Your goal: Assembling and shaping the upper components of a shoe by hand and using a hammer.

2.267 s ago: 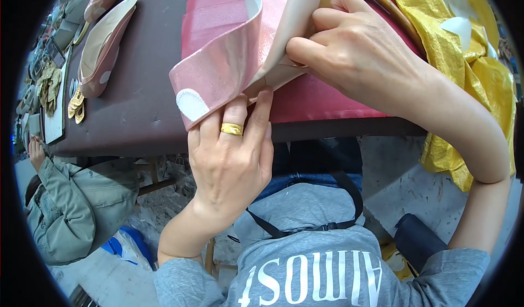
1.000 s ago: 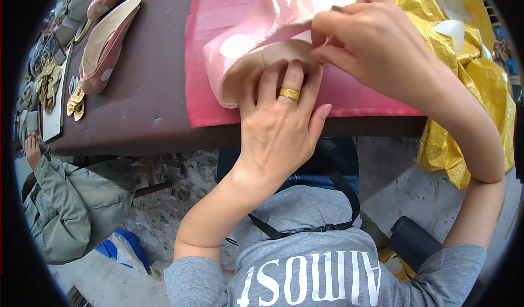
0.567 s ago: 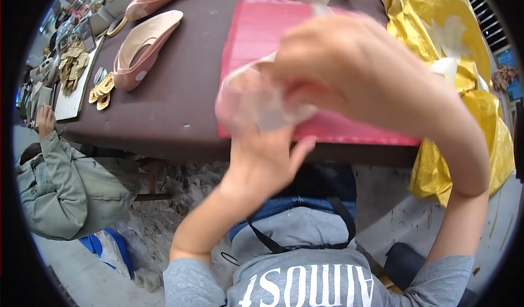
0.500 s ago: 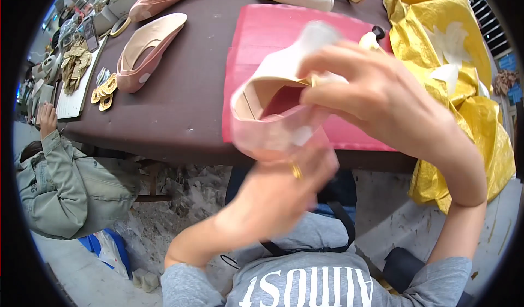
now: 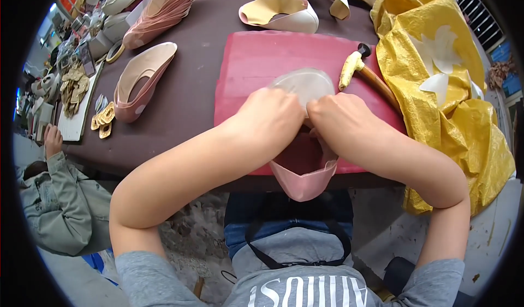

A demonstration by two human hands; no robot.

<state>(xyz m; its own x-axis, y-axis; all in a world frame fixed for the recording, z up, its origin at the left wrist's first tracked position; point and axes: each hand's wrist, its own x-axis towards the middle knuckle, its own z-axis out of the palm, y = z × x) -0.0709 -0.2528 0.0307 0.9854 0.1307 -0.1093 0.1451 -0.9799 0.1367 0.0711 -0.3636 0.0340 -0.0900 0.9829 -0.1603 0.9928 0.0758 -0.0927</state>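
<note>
Both of my hands grip a pink shoe upper [image 5: 303, 186] above the near part of the red mat [image 5: 254, 58]. Its pointed pink end hangs toward me past the table edge, and a whitish, rounded, translucent piece [image 5: 308, 83] shows beyond my knuckles. My left hand [image 5: 272, 109] is closed on one side of the upper, with its fingertips curled out of sight. Close beside it, my right hand [image 5: 345, 117] is closed on the other side. The material pinched between the hands is mostly hidden by them.
A hammer [image 5: 382, 87] lies on the mat's right, near a yellow woven sack [image 5: 436, 88]. A white-and-beige upper [image 5: 300, 20] lies beyond the mat. Leftward are a pink upper [image 5: 135, 108], stacked pink uppers [image 5: 164, 18], gold buckle-like pieces [image 5: 103, 118] and another person's sleeve [image 5: 68, 198].
The upper has turned, so its pink end points toward me and the whitish end away. My left hand has come up from underneath to beside my right, and the hammer is uncovered.
</note>
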